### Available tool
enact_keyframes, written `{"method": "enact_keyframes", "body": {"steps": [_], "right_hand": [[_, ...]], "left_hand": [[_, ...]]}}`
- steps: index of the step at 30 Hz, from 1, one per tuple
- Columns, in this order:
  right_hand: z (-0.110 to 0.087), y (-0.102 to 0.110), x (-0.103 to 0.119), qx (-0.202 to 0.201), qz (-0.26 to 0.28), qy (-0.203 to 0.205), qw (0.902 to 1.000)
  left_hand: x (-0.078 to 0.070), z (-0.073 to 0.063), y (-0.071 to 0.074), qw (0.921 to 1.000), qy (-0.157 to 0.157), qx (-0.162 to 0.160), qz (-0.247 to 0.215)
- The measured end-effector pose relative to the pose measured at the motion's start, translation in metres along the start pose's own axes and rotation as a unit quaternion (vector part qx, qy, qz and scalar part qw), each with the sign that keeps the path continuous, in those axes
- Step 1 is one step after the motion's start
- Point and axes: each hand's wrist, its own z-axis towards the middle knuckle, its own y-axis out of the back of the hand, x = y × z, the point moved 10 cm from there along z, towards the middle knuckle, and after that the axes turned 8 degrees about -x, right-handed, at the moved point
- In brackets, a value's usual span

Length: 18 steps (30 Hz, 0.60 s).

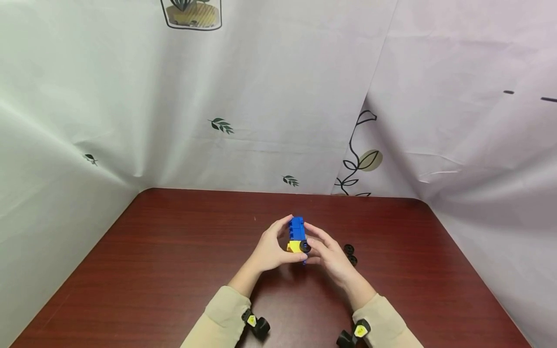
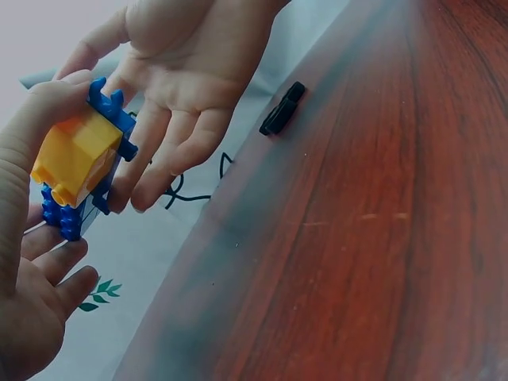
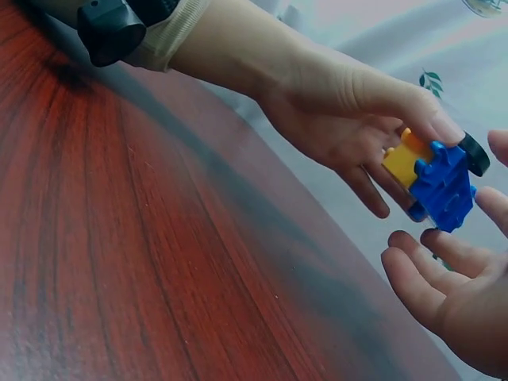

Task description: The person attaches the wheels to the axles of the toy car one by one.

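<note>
table (image 1: 174,270) is spanning the lower frame under both hands; left hand (image 1: 271,251) is gripping the brick model (image 1: 297,234) above the table's middle, thumb and fingers curled round its near yellow end; right hand (image 1: 329,255) is lying just beside it on the right, fingers nearly straight and relaxed, tips touching the blue side, gripping nothing; model's long axis is running away from the person, blue end far; left hand is the one carrying it; two loose black wheels (image 1: 350,254) are lying on the table just right of the right hand.
</note>
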Motion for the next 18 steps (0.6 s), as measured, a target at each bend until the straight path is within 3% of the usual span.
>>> {"method": "enact_keyframes", "body": {"steps": [2,5,10,18], "right_hand": [[0.001,0.002,0.0,-0.004,-0.003,0.0,1.0],[0.002,0.005,0.0,-0.016,-0.02,-0.001,0.9997],[0.003,0.013,0.003,-0.046,-0.039,0.002,0.9982],[0.005,0.022,0.008,-0.051,-0.064,0.024,0.9963]], "left_hand": [[0.012,0.002,-0.002,1.0,0.0,-0.005,-0.001],[0.017,0.002,-0.001,0.9999,-0.001,-0.01,-0.006],[0.018,0.002,0.0,0.9999,0.001,-0.014,-0.009],[0.019,0.0,-0.001,0.9999,0.001,-0.013,0.005]]}}
